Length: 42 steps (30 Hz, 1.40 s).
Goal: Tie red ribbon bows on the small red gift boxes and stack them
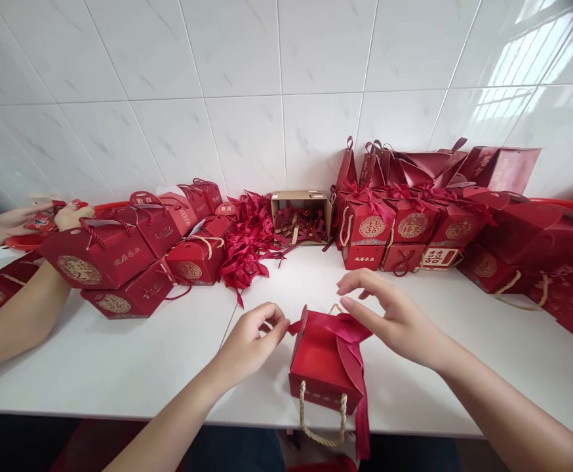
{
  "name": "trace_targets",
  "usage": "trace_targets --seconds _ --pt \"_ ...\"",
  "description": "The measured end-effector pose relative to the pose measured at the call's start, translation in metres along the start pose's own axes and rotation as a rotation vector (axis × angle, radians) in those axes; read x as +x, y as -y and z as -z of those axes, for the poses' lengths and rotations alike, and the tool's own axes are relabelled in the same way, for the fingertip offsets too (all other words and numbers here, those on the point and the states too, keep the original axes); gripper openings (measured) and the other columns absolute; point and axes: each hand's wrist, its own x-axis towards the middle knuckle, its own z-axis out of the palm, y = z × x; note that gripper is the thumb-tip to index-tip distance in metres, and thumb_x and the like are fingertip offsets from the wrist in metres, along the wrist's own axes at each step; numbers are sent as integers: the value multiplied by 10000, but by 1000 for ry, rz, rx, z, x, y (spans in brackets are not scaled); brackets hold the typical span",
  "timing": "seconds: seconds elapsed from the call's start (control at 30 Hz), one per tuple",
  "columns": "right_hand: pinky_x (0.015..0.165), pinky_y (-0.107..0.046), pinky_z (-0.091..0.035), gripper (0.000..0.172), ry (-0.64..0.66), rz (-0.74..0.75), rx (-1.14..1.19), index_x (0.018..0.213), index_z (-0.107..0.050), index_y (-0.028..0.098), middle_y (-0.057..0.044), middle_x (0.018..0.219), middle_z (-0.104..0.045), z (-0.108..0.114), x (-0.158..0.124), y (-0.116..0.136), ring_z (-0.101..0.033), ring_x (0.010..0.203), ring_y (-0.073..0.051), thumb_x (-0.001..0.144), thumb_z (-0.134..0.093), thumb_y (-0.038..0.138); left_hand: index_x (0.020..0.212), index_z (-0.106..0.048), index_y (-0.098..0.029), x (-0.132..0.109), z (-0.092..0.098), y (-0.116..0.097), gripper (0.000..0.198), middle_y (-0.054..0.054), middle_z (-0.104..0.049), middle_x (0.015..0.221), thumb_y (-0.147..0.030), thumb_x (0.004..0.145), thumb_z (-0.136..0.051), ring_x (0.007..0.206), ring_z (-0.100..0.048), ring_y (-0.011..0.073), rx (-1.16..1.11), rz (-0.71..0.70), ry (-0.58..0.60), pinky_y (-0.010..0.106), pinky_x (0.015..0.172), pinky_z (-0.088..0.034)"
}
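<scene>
A small red gift box [322,362] with a cream rope handle [322,419] stands near the front edge of the white table [168,354]. A dark red ribbon [353,347] is draped over its top and hangs down its right side. My left hand [250,341] is just left of the box, fingers curled in a pinch at the ribbon's left end. Hovering over the box's top right, my right hand [395,314] has its fingers spread, touching or nearly touching the ribbon.
Finished red boxes [119,255] are piled at the left, and more red boxes [404,229] and bags stand at the right against the tiled wall. Between them lie loose ribbons [247,246] and a cardboard box [300,216] of ribbons. Another person's hands [35,219] work at far left.
</scene>
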Motion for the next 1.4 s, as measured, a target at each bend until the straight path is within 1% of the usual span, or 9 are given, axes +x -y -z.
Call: trace_targets --seconds 0.2,0.3,0.47,0.6,0.77,0.87,1.1,1.3,1.4 --pt "857 -370 -446 283 56 -284 -27 1022 -524 240 -61 1078 -582 12 -41 -21 -538 974 -202 893 -490 491 659 -566 -179 0 41 47 122 149 -585 808 -244 742 -504 887 -533 389 913 195 -260 491 776 -359" --pt "812 -345 -449 298 225 -315 18 947 -555 222 -48 983 -614 5 -50 -20 -552 910 -191 882 -499 508 827 -573 -194 0 40 38 145 124 -589 965 -317 808 -498 998 -521 345 615 79 -239 456 859 -370" --pt "723 -302 -415 323 266 -354 127 796 -561 196 -22 831 -613 -14 -49 -17 -525 771 -158 872 -506 505 894 -499 -231 -1 1 -6 227 13 -557 915 -451 893 -440 879 -536 184 -106 -28 58 274 778 -417" --pt "660 -266 -395 348 260 -405 444 727 -499 179 -6 742 -550 -20 -47 -23 -478 696 -129 836 -567 502 793 -427 -218 -2 -15 -18 283 -47 -436 732 -483 849 -511 618 -413 109 -222 76 97 222 572 -351" --pt "517 -226 -296 323 201 -460 593 690 -370 203 58 571 -400 -11 -47 -33 -357 528 -84 830 -584 399 818 -458 -216 -4 3 -18 231 -73 -371 626 -434 854 -526 566 -343 95 -269 118 199 210 543 -294" --pt "473 -228 -238 296 105 -285 267 653 -328 212 62 582 -308 -2 -45 -35 -267 512 -83 819 -566 273 956 -489 -240 -4 14 -22 246 -76 -383 637 -380 796 -614 571 -365 97 -269 61 220 211 549 -315" --pt "547 -291 -295 276 -126 440 -684 592 -428 208 -9 589 -448 5 -47 -49 -342 585 -152 837 -474 91 886 -545 -221 2 14 -26 219 -57 -421 646 -404 784 -608 591 -406 107 -189 113 194 214 549 -340" --pt "562 -289 -327 295 29 526 -810 628 -471 195 -21 614 -507 -16 -57 -65 -408 611 -156 866 -394 39 826 -523 -202 6 8 9 261 -45 -438 665 -459 809 -563 566 -408 106 -208 227 282 195 470 -295" --pt "678 -331 -412 117 53 348 -709 760 -509 187 -74 818 -580 -13 -63 -62 -488 770 -196 875 -487 176 849 -507 -215 -5 6 30 217 -7 -507 782 -423 817 -559 707 -514 152 -41 106 -14 250 625 -430"
